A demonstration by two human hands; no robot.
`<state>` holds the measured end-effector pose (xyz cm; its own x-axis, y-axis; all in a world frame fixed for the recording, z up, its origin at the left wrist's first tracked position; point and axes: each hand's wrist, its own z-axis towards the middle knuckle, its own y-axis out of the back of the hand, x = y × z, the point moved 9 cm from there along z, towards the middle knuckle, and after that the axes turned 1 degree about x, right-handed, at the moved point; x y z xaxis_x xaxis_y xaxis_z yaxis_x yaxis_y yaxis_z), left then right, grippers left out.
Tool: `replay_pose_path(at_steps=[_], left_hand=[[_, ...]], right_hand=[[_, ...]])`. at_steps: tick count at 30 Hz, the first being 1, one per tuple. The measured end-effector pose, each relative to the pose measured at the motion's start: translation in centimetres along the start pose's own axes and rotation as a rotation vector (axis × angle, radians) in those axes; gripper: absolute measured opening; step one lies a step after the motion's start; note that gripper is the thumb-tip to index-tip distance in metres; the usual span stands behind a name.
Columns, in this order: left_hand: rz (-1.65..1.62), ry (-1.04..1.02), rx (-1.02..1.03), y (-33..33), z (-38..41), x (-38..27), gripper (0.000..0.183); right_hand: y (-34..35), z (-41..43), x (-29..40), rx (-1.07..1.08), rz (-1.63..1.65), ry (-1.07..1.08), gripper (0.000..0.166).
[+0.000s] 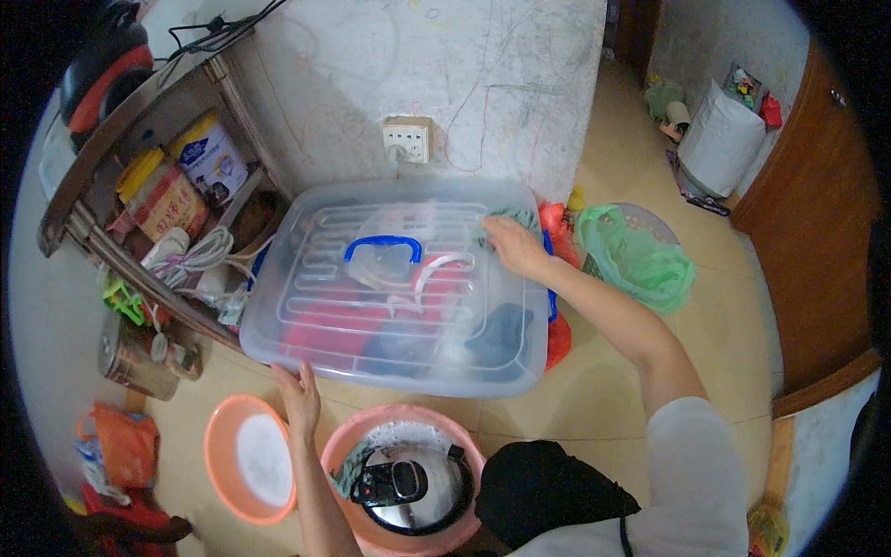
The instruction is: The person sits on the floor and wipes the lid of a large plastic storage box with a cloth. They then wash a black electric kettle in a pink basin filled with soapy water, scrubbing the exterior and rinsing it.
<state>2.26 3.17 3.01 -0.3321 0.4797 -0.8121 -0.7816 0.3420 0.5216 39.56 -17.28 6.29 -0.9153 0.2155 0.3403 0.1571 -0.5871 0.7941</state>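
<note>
A clear plastic storage box [390, 334] with a ribbed lid and blue handles stands against the wall, with red and dark items showing through. On the right part of its lid, my right hand [516, 247] presses a green cloth [518, 219]. My left hand [298, 393] is at the box's front left edge, fingers apart, with nothing seen in it. Below, a pink basin [400, 411] holds a steel and black cooker lid [418, 487] and another green cloth [353, 468]. Left of it is an orange basin [217, 452] containing white suds [264, 459].
At the left, a wooden shelf [167, 313] carries jars and coiled cables. A wall socket [407, 139] is behind the box. Right of the box are red bags [557, 341] and a green plastic bag [626, 264] in a basket. A white sack [720, 143] stands near the wooden door [814, 244].
</note>
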Motion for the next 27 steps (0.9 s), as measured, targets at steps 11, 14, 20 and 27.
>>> replay_pose_path(at_steps=[11, 14, 20, 27], left_hand=[[0.008, 0.234, 0.076, -1.3, 0.1, 2.7, 0.072], [-0.015, 0.311, 0.075, -2.2, 0.1, 1.5, 0.075], [0.001, 0.239, 0.073, -1.8, 0.3, 2.5, 0.075], [-0.052, 0.219, 0.021, -2.0, 0.3, 4.7, 0.073]], right_hand=[[2.6, -6.0, 10.6, 0.255, 0.036, 0.049, 0.041], [0.3, -6.9, 11.8, 0.337, -0.104, 0.038, 0.045], [-6.1, -4.1, 18.0, 0.444, 0.139, 0.259, 0.049], [-15.5, 8.1, 27.5, 0.224, 0.193, 0.744, 0.046]])
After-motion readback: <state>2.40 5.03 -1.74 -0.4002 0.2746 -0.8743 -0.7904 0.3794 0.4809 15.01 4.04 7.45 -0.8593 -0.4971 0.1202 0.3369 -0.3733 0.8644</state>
